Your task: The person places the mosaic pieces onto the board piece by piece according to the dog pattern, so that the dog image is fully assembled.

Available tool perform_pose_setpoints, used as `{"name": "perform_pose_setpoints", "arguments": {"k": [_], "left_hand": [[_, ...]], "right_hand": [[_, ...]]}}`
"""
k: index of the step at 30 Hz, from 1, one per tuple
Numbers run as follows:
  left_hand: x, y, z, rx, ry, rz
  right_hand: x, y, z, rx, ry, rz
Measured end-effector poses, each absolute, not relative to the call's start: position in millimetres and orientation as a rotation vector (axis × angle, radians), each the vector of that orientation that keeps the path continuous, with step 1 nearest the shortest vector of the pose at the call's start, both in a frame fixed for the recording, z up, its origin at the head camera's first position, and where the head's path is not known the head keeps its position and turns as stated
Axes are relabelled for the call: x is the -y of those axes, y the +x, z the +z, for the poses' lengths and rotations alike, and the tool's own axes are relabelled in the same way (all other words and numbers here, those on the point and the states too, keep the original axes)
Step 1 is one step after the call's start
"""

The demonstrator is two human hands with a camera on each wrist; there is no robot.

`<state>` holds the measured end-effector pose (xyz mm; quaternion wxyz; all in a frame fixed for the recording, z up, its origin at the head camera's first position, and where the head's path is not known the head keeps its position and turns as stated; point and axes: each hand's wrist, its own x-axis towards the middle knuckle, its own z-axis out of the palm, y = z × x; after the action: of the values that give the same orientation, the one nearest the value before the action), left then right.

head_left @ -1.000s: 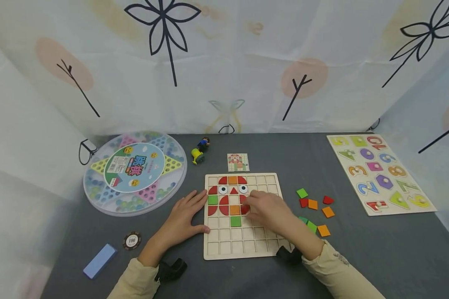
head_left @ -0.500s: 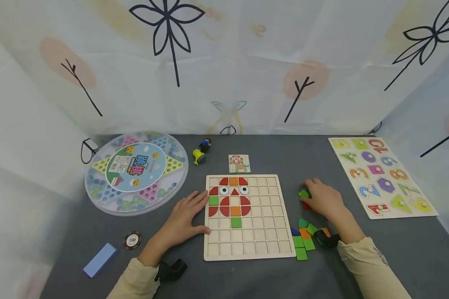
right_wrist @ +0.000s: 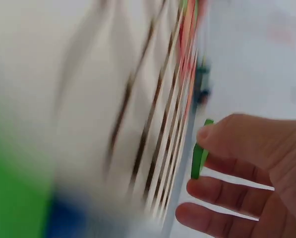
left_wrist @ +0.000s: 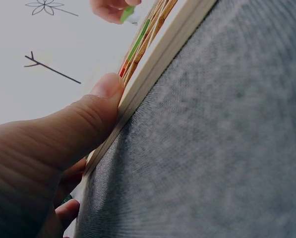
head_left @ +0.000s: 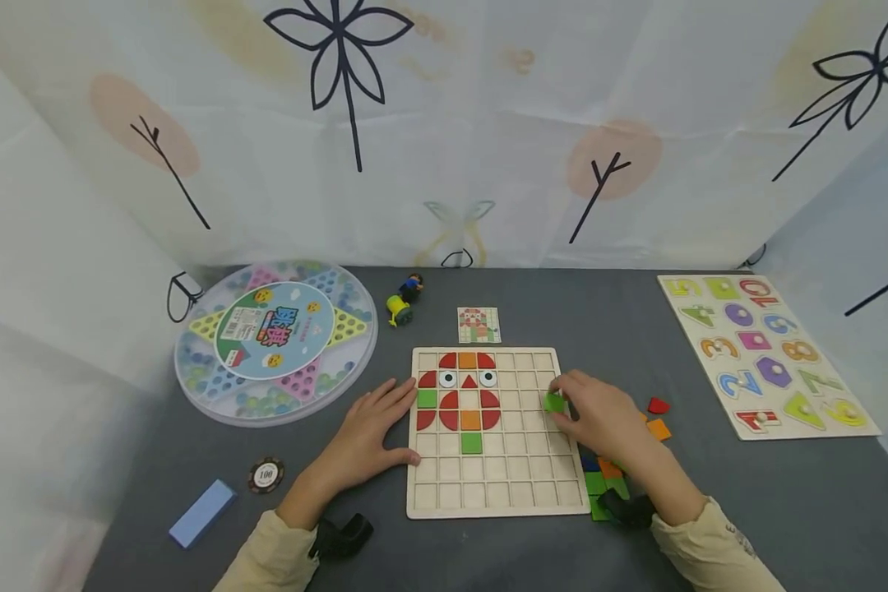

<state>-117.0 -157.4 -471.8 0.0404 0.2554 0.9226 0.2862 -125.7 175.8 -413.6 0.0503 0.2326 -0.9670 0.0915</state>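
Note:
A wooden grid board lies in the middle of the table, with red, orange and green tiles and two eye tiles set in its upper left squares. My left hand rests along the board's left edge, fingers spread; the left wrist view shows the thumb touching the rim. Over the board's right edge, my right hand pinches a green square tile between thumb and fingers. That green tile stands on edge in the right wrist view, apart from the board.
Loose green tiles, with orange, blue and red ones, lie right of the board. A small pattern card lies behind it. Around stand a round board game, a number puzzle, a toy figure, a poker chip and a blue block.
My right hand went from the board to the loose tiles at right, took a green tile there, and came back left over the board's edge with it. My left hand stayed put.

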Motion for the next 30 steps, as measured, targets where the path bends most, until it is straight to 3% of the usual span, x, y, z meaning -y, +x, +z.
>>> {"name": "perform_pose_setpoints", "arguments": {"k": [7,11,25,30], "left_hand": [[157,-117,-470,-2.824,0.778,0.892],[157,-117,-471,-2.823,0.783,0.886],[154,-118,-470,-2.841,0.756,0.819],[154,-118,-471,-2.842,0.763,0.812]], "right_hand": [[-114,-99,-416,2.893,1.154,0.246],[-99,-93,-421,2.875,1.269,0.232],[-94,-89,-426,2.849,1.233,0.298],[-117,-92,-420,2.869,1.117,0.361]]}}
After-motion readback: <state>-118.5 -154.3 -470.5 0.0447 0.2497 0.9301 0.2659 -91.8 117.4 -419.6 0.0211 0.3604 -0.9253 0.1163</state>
